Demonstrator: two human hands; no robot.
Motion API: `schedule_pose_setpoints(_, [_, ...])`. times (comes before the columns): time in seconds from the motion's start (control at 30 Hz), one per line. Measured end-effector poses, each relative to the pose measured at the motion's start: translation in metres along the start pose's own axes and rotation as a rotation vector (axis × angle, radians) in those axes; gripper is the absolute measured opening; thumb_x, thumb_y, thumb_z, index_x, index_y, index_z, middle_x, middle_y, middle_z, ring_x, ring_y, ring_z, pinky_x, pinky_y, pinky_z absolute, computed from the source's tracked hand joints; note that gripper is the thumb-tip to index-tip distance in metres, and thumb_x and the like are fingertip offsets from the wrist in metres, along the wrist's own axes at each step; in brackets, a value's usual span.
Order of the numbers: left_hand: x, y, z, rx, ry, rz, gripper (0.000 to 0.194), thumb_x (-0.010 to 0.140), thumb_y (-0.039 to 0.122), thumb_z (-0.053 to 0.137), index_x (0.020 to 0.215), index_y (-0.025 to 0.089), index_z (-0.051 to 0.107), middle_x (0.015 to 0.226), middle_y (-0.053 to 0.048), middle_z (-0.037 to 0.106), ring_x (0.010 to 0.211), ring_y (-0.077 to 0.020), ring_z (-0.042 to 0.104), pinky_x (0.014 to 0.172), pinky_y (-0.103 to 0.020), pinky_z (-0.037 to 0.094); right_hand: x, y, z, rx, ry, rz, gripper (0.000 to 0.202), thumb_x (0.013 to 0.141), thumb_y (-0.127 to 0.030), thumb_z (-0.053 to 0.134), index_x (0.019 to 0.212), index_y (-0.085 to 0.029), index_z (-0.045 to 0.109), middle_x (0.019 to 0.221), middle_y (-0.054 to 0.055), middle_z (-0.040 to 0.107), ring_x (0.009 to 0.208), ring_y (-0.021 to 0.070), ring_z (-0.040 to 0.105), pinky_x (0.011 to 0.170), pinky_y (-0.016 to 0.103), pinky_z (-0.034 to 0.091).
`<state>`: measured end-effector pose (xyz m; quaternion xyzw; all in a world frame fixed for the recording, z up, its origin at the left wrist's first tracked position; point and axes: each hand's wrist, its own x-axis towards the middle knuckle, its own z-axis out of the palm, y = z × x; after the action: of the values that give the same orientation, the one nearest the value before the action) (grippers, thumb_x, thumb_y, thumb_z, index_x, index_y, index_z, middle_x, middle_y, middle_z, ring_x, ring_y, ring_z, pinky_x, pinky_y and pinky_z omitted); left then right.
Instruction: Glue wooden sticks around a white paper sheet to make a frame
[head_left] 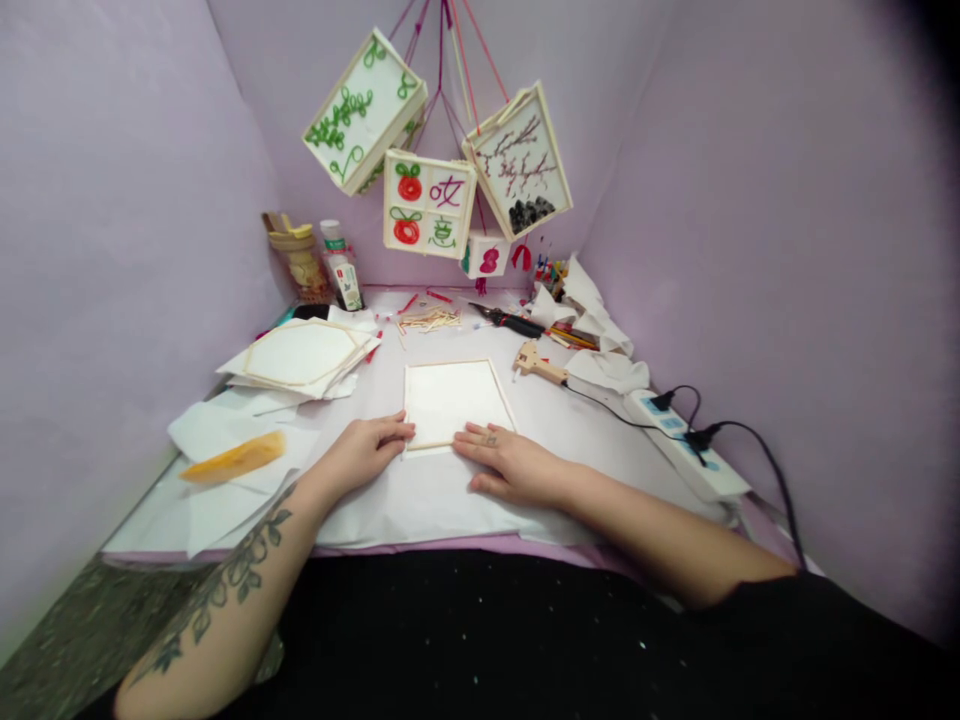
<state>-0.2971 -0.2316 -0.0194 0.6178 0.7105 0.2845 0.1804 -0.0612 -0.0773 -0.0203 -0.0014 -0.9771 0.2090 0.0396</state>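
Observation:
A white rectangular panel (454, 395) edged with thin pale wooden strips lies flat on the paper-covered table (442, 505). My left hand (367, 450) rests at the panel's lower left corner, its fingers close together and the tips touching the frame's left edge. Across the lower right part of the panel lies my right hand (506, 460), palm down with the fingers stretched out and the thumb apart, fingertips on the bottom strip. Neither hand is lifting anything.
Stacked white sheets (300, 352) and a yellow-orange piece (236, 458) lie left. At right are a glue gun (538, 365), pliers (510, 320) and a power strip (686, 445). Small sticks (431, 320) lie behind the panel. Decorated panels (429, 205) hang above; a bottle (343, 268) stands back left.

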Motion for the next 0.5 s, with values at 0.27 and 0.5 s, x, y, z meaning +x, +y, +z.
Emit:
schedule_pose_setpoints(0.27, [-0.016,0.035,0.017,0.403,0.098,0.221,0.038,0.081,0.003,0.042,0.107,0.012,0.068,0.102,-0.012,0.069,0.099,-0.0241,0.057,0.091,-0.042,0.049,0.000,-0.003,0.002,0.013,0.026,-0.018,0.056,0.088,-0.039,0.054,0.139,-0.018,0.045,0.141,0.013,0.046,0.134,0.0288,0.036,0.108,0.050,0.031])
schedule_pose_setpoints(0.5, [-0.018,0.040,0.027,0.486,0.067,0.214,0.048,0.075,-0.007,0.037,0.108,0.011,0.067,0.102,-0.013,0.066,0.097,-0.0252,0.052,0.086,-0.041,0.049,-0.016,0.041,-0.035,0.037,0.465,0.348,0.033,0.083,-0.015,0.049,0.112,-0.016,0.063,0.118,0.012,0.064,0.111,0.0237,0.057,0.096,0.041,0.044])
